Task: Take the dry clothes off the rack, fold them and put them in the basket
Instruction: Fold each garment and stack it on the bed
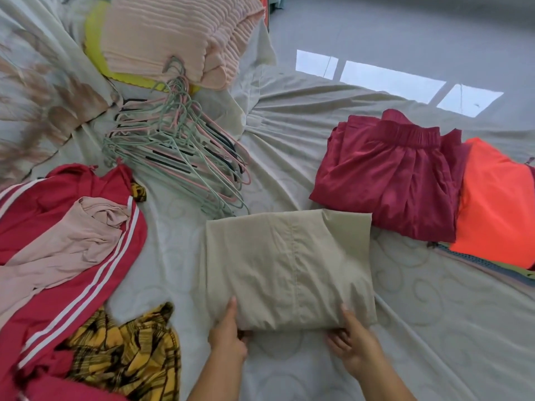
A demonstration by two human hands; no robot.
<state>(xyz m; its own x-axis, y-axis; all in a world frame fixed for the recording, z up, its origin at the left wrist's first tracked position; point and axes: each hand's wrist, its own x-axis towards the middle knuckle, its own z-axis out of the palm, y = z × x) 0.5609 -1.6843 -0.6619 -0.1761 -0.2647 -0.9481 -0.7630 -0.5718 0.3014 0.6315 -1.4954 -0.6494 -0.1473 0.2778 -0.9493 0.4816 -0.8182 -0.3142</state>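
My left hand (pixel 228 338) and right hand (pixel 354 347) pinch the folded beige garment (pixel 289 270) at its near edge, thumbs on top, mid-bed (pixel 434 328), just beside the maroon shorts (pixel 390 183).

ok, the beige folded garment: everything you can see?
The beige garment is a thin, matte woven cloth, lightly creased, folded into a rough rectangle with a stitched seam running down its middle. It lies flat on the bed sheet. The left hand and right hand grip its near edge, thumbs on top. Its far right corner reaches the maroon garment.
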